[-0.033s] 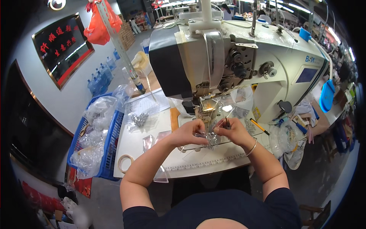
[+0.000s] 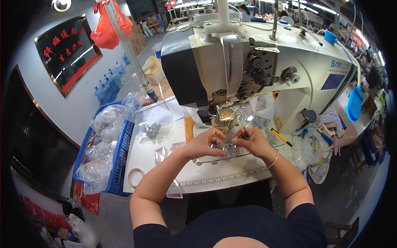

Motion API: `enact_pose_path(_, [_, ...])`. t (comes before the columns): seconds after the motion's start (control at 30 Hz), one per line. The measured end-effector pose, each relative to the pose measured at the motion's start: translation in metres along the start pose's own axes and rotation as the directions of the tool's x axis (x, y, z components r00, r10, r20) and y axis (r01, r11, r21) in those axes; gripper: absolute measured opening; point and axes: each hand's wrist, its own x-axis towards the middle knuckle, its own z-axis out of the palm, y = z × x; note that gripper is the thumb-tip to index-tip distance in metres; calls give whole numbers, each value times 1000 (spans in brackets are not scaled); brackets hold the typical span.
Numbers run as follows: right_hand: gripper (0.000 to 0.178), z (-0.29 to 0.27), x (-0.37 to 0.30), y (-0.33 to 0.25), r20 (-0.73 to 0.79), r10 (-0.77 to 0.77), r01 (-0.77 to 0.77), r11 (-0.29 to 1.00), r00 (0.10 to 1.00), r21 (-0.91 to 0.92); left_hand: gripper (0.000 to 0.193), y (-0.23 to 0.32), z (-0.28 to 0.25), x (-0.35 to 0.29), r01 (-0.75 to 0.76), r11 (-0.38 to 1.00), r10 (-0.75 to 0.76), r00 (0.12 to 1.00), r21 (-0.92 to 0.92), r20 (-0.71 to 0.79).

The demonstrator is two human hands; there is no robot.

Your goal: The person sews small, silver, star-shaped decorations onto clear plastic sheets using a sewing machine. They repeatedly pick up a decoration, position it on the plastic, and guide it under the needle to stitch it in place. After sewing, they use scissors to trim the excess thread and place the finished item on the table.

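Note:
In front of the needle area of a white sewing machine (image 2: pixel 295 51), my left hand (image 2: pixel 205 142) is closed with thumb and fingers pinching a small clear piece with silvery trim (image 2: pixel 227 153). On the other side of that piece, my right hand (image 2: pixel 253 142) has its fingers closed too. From its grip a thin dark pointed tool (image 2: pixel 246 132) sticks up, whose kind I cannot make out. The lit needle area (image 2: pixel 226 117) lies just beyond my fingers. Fingertips partly hide the trimmed piece.
A blue basket (image 2: pixel 119 165) of clear plastic bags stands at the left. On the table (image 2: pixel 157 182) lie a tape roll (image 2: pixel 135 177), a silvery bundle (image 2: pixel 149 129), clear strips (image 2: pixel 160 155) and a yellow-and-black utility knife (image 2: pixel 282 137). More plastic bags (image 2: pixel 308 149) are at the right.
The fingers of my left hand have shifted very slightly around the trimmed piece. Otherwise the scene looks the same.

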Motion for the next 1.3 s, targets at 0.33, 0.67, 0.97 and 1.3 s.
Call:
enact_pose_path(0.33, [15, 6, 5, -16, -19, -76, 73, 991, 997, -116, 31, 32, -14, -7, 103, 952, -123, 991, 288, 51])
enact_pose_path(0.67, [26, 23, -12, 6, 255, -227, 325, 823, 940, -465, 16, -64, 30, -38, 155, 978, -163, 985, -139, -49])
enact_pose_path(0.97, [29, 39, -46, 41, 135, 242, -277, 854, 961, 441, 8, -81, 88, -73, -183, 945, -19, 797, -270, -604])
enact_pose_path(1.3, [20, 74, -58, 29, 74, 203, -216, 890, 976, 401, 7, -84, 95, -77, -203, 913, -67, 782, -355, -619])
